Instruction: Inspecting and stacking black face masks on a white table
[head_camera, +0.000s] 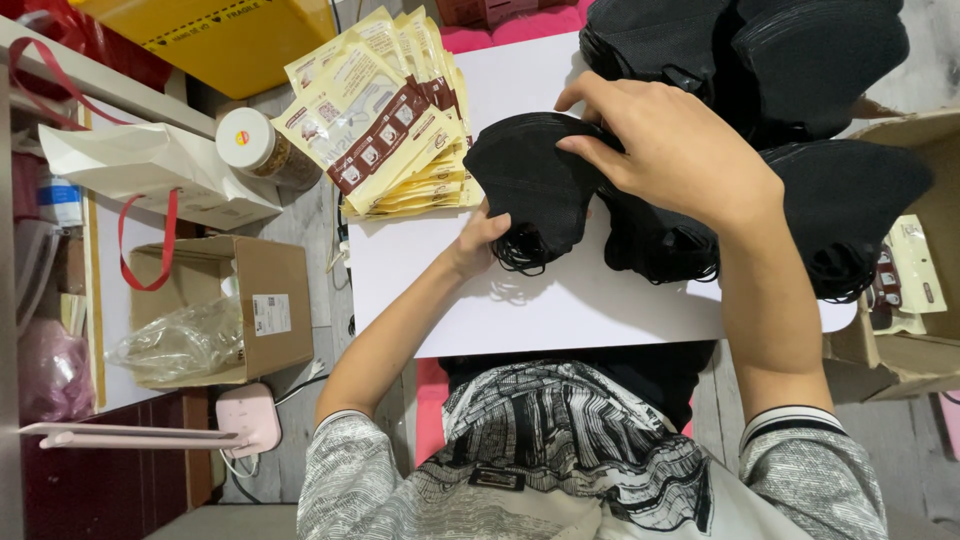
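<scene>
A small stack of black folded face masks (530, 185) lies on a white board (560, 300) in front of me. My left hand (478, 240) grips its lower left edge, thumb up against the masks. My right hand (665, 145) rests on top of the stack's right side, fingers pinching the upper edge. More black masks (850, 210) lie in piles to the right and at the top (770, 50). A fanned stack of cream and brown flat pouches (390, 120) sits just left of the held masks.
A jar with a white lid (255, 145) stands left of the pouches. An open cardboard box (235, 305) holds crumpled clear plastic. A white paper bag with red handles (150, 170) lies at left. Another cardboard box (920, 250) is at right.
</scene>
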